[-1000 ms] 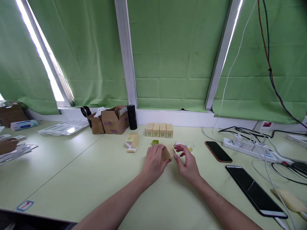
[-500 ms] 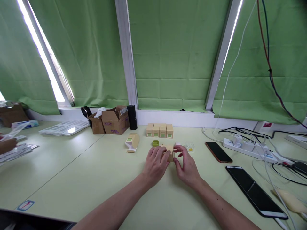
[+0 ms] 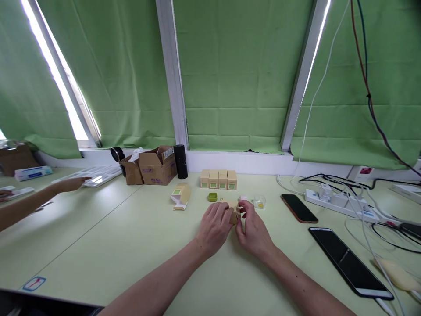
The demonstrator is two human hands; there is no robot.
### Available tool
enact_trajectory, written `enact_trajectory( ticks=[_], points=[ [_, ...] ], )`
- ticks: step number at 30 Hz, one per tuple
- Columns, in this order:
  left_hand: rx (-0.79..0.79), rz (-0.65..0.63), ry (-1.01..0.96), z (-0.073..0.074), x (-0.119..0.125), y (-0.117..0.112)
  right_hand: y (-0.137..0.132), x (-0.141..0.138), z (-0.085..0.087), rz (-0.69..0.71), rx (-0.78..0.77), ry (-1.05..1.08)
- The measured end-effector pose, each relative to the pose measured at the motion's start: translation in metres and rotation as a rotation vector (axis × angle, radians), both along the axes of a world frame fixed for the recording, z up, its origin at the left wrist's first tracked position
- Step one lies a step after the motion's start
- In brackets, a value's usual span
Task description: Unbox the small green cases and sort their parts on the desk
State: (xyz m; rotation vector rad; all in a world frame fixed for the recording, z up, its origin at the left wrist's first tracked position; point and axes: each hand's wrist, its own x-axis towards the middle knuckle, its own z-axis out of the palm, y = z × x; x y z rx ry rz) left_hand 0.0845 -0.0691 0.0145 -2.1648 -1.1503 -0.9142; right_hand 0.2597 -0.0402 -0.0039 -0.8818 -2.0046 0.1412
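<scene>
A small cardboard box (image 3: 234,210) is resting between the left hand (image 3: 214,227) and the right hand (image 3: 252,227).
The left is gripping its left side, the right's bent fingers are pinching its right end; its long axis, partly hidden, seems to be running crosswise.

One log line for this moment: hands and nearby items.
left hand: holding small carton | right hand: at carton's end | behind: green container, row of four cartons
</scene>
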Motion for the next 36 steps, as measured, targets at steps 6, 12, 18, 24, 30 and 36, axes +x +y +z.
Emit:
enact_trajectory(
  ticks=[6, 12, 18, 24, 30, 36],
  points=[
    [-0.179, 0.01, -0.113, -0.004, -0.001, 0.0, 0.004, 0.001, -0.002, -0.044, 0.0, 0.047],
    [-0.344, -0.025, -0.279, -0.01, -0.004, 0.002, 0.007, 0.006, 0.004, 0.052, -0.086, 0.239],
    [-0.484, -0.023, -0.366, -0.009, -0.005, 0.003, 0.016, 0.01, 0.005, 0.0, -0.039, 0.316],
    [-0.46, -0.029, -0.327, -0.006, -0.004, 0.002, 0.018, 0.016, 0.013, 0.087, 0.347, 0.101],
    [-0.463, -0.067, -0.319, -0.006, -0.004, 0.002, 0.028, 0.025, 0.014, 0.074, 0.419, -0.101],
    [-0.452, -0.061, -0.336, -0.01, -0.005, 0.004, 0.037, 0.034, 0.016, -0.08, 0.372, -0.165]
  ],
)
